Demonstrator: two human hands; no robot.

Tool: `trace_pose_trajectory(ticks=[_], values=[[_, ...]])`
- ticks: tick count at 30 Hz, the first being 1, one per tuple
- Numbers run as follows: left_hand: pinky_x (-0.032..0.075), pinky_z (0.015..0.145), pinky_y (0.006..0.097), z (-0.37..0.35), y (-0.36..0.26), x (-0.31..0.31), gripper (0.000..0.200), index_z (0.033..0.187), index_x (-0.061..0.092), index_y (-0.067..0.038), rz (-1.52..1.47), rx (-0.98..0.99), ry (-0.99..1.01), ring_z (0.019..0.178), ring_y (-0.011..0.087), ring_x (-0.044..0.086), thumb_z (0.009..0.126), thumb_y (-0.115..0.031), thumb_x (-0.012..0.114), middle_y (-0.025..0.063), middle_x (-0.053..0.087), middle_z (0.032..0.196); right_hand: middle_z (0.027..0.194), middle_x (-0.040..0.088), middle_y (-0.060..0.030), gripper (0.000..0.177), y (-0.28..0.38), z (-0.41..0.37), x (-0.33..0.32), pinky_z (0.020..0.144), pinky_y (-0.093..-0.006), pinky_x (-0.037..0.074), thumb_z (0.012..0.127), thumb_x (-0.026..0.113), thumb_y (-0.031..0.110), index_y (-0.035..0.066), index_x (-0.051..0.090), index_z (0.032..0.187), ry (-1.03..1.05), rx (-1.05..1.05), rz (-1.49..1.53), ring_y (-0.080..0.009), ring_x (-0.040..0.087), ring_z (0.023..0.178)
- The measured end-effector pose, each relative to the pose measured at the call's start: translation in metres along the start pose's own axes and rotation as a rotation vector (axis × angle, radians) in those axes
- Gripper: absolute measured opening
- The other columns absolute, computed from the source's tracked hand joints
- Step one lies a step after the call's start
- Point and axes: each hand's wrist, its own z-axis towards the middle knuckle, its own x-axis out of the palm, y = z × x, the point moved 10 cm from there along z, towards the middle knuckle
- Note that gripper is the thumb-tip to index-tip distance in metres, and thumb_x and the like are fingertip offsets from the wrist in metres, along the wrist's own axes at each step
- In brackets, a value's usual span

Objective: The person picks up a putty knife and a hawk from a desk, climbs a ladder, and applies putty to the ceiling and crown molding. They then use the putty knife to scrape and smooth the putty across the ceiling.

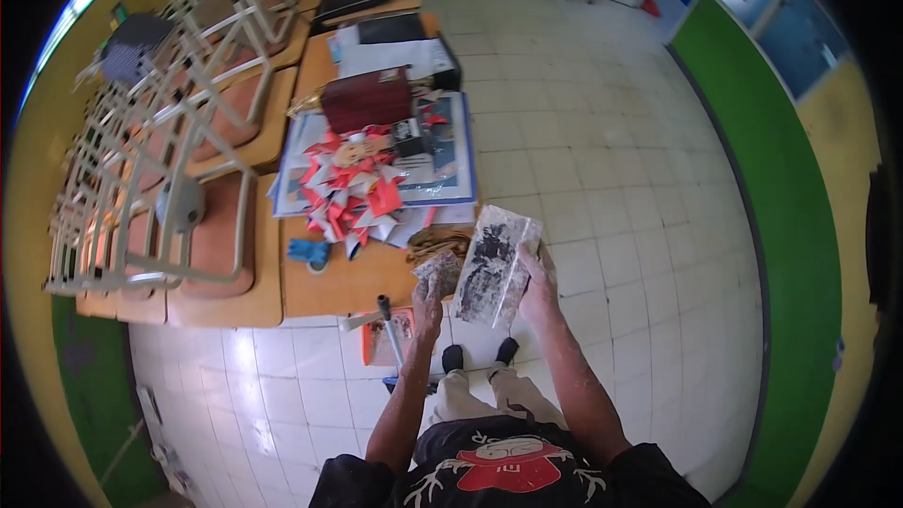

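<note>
My right hand [538,290] grips the right edge of a thick rectangular block [494,263], off-white and dusty, with a large dark smudged patch on its upper face. In my left hand [428,306] is a small crumpled grey-white cloth-like piece [437,270], pinched between the fingers close to the block's left side; I cannot tell exactly what it is. Both hands look dusty and are held in front of my body, by the table's near right corner. Just beyond my left hand, a brown crumpled bundle [439,243] lies on the table.
On the wooden table [329,299] lie red-and-white paper decorations [343,190], a dark red box [367,100], a blue-edged board [463,146] and a small blue object [308,251]. Upturned stools [212,216] fill the tables at left. An orange container [379,350] and a pole [391,331] are near my feet.
</note>
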Motion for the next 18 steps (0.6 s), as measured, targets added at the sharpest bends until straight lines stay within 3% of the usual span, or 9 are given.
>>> trace_pose_trajectory(ticks=[2,4,6,8,11,12,13,14,18], values=[[0.048,0.097,0.0352,0.004,0.036,0.035,0.037,0.117,0.064,0.006,-0.029,-0.066,0.168,0.103,0.0229,0.062,0.103,-0.028,0.057,0.0121,0.068,0.109,0.115,0.068,-0.0056,0.050,0.010,-0.026,-0.026,0.090,-0.0322,0.055,0.084,0.078,0.007,0.002,0.059,0.130,0.092,0.191,-0.001,-0.0158,0.066,0.104],[0.047,0.098,0.0365,-0.007,0.041,0.068,0.035,0.117,0.062,0.005,-0.057,-0.073,0.325,0.102,0.0247,0.062,0.102,-0.026,0.058,0.0105,0.069,0.108,0.117,0.070,-0.0083,0.055,0.042,-0.059,-0.068,0.094,-0.0344,0.054,0.079,0.079,0.002,0.000,0.060,0.130,0.072,0.149,-0.045,-0.0178,0.067,0.104],[0.053,0.095,0.0360,-0.032,0.041,0.114,0.038,0.131,0.057,-0.001,-0.183,-0.122,0.618,0.109,0.0167,0.063,0.102,-0.026,0.062,0.0067,0.064,0.123,0.114,0.071,-0.0089,0.048,0.066,-0.098,-0.119,0.094,-0.0354,0.054,0.078,0.078,0.000,0.000,0.065,0.124,0.075,0.113,-0.284,-0.0195,0.069,0.101],[0.054,0.095,0.0383,-0.056,0.042,0.152,0.043,0.134,0.055,-0.001,-0.193,-0.048,0.854,0.110,0.0195,0.063,0.101,-0.028,0.062,0.0082,0.064,0.124,0.109,0.073,-0.0090,0.045,0.085,-0.140,-0.187,0.092,-0.0340,0.054,0.077,0.081,0.003,-0.001,0.068,0.120,-0.123,0.088,-0.163,-0.0182,0.069,0.098],[0.054,0.095,0.0392,-0.099,0.037,0.214,0.044,0.135,0.055,0.000,-0.100,0.196,1.204,0.109,0.0225,0.064,0.097,-0.021,0.062,0.0104,0.064,0.124,0.092,0.073,-0.0085,0.038,0.097,-0.219,-0.297,0.077,-0.0347,0.054,0.071,0.085,0.013,0.001,0.071,0.105,-0.368,0.110,-0.621,-0.0171,0.068,0.084],[0.054,0.094,0.0381,-0.122,0.046,0.250,0.043,0.133,0.057,0.001,0.081,-0.001,1.263,0.108,0.0224,0.064,0.092,-0.015,0.062,0.0111,0.065,0.121,0.091,0.075,-0.0169,0.041,0.112,-0.248,-0.325,0.080,-0.0389,0.055,0.072,0.079,0.014,0.001,0.072,0.110,-0.436,0.127,-1.100,-0.0263,0.071,0.084],[0.054,0.092,0.0369,-0.147,0.051,0.281,0.044,0.131,0.059,0.002,0.278,-0.189,1.317,0.108,0.0223,0.065,0.088,-0.008,0.061,0.0117,0.067,0.119,0.091,0.074,-0.0195,0.038,0.111,-0.276,-0.354,0.080,-0.0420,0.055,0.072,0.075,0.013,0.001,0.072,0.108,-0.549,0.184,-1.217,-0.0311,0.071,0.086],[0.054,0.092,0.0369,-0.179,0.059,0.310,0.044,0.131,0.059,0.002,0.301,-0.187,1.431,0.108,0.0223,0.065,0.088,-0.008,0.061,0.0117,0.067,0.119,0.092,0.073,-0.0220,0.036,0.102,-0.307,-0.385,0.080,-0.0451,0.054,0.072,0.071,0.013,0.001,0.071,0.106,-0.660,0.265,-1.328,-0.0360,0.071,0.088],[0.054,0.087,0.0338,-0.266,0.086,0.402,0.044,0.127,0.062,0.001,0.349,-0.249,1.646,0.099,0.0204,0.067,0.083,-0.003,0.057,0.0104,0.070,0.109,0.089,0.072,-0.0232,0.022,0.074,-0.416,-0.484,0.076,-0.0499,0.052,0.077,0.064,0.011,0.002,0.073,0.096,-1.033,0.266,-1.098,-0.0410,0.070,0.087]])
